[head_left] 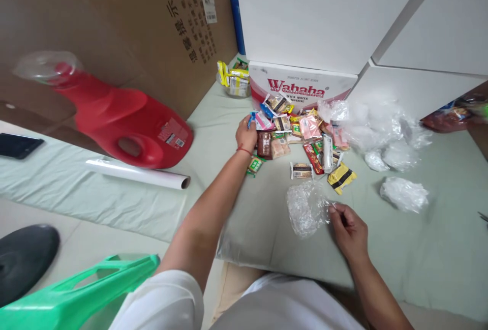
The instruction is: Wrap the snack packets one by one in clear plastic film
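Note:
My left hand (246,136) reaches to the left edge of a heap of small wrapped snacks. Its fingers are closed on a small blue-wrapped snack (252,118), of which only a bit shows. Right beside that hand lie a brown snack packet (264,145) and a green snack packet (254,166). Nearer my body, my right hand (349,229) pinches the edge of a crumpled clear plastic bag (305,210), which rests on the cloth. A yellow packet with a black band (341,177) lies just beyond the bag.
Behind the heap stands a Wahaha carton (301,86). Several crumpled clear bags (381,126) are piled at the right, one bag (404,194) apart. A clear bowl (233,89) holds yellow packets. At left are a red jug (133,121), a white roll (139,173) and a green plastic stool-like thing (76,289).

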`<action>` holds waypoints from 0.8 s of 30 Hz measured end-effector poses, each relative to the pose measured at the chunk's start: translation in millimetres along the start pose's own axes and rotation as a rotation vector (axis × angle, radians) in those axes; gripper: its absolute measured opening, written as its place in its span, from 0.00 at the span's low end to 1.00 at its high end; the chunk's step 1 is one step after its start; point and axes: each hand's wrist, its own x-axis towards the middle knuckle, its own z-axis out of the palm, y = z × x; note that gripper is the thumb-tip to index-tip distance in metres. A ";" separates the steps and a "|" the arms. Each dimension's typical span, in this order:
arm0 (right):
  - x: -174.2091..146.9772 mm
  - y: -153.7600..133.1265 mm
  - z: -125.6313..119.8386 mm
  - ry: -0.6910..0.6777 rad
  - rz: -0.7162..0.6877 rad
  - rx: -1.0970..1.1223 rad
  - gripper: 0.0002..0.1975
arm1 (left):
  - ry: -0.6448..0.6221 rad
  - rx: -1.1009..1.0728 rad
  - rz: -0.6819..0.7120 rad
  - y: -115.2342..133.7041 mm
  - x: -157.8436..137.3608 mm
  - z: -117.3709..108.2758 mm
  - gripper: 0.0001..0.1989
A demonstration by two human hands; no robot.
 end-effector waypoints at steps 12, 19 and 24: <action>2.2 -2.5 0.4 -0.027 -0.173 -0.080 0.12 | -0.221 -0.108 0.315 69.0 -57.4 68.9 0.38; 0.1 -1.4 -3.2 -0.039 -0.186 -0.049 0.10 | 0.109 -0.189 0.420 38.0 -88.7 -21.5 0.27; 0.5 2.6 -2.2 -0.054 -0.164 -0.031 0.10 | 0.344 -0.141 -0.106 -20.4 -145.3 -55.1 0.27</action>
